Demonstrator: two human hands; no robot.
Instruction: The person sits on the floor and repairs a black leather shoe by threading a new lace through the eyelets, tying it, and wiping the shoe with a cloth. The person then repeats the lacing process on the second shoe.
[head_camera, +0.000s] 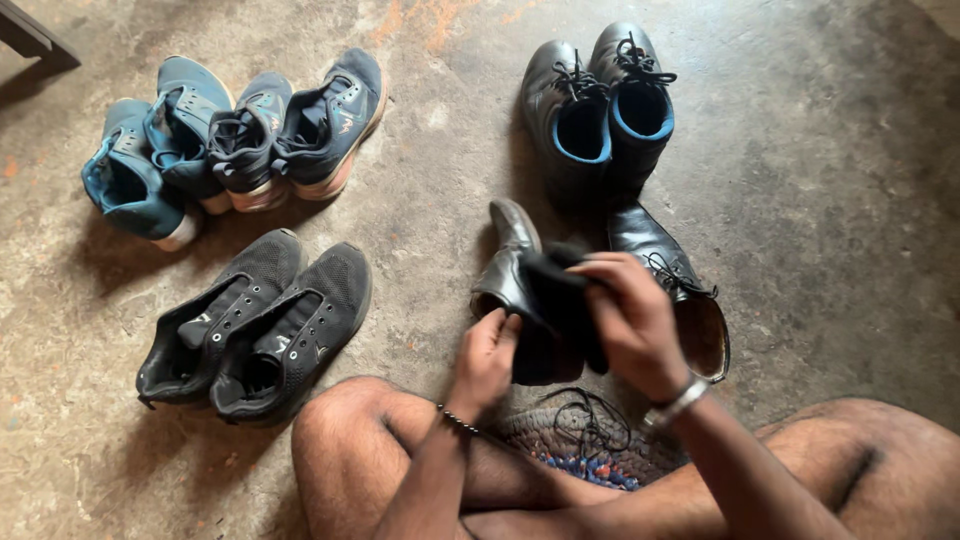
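**Hands working a dark cloth over a black leather shoe**

Both hands are busy above the concrete floor (820, 200): the left hand (487, 352) is gripping the black leather lace-less shoe (508, 268) by its side, while the right hand (632, 318) is closing around a dark cloth (562, 300) pressed onto it. Judging by this, steadying the shoe firmly and rubbing evenly would serve best. Its mate (668, 280) is lying just beside.
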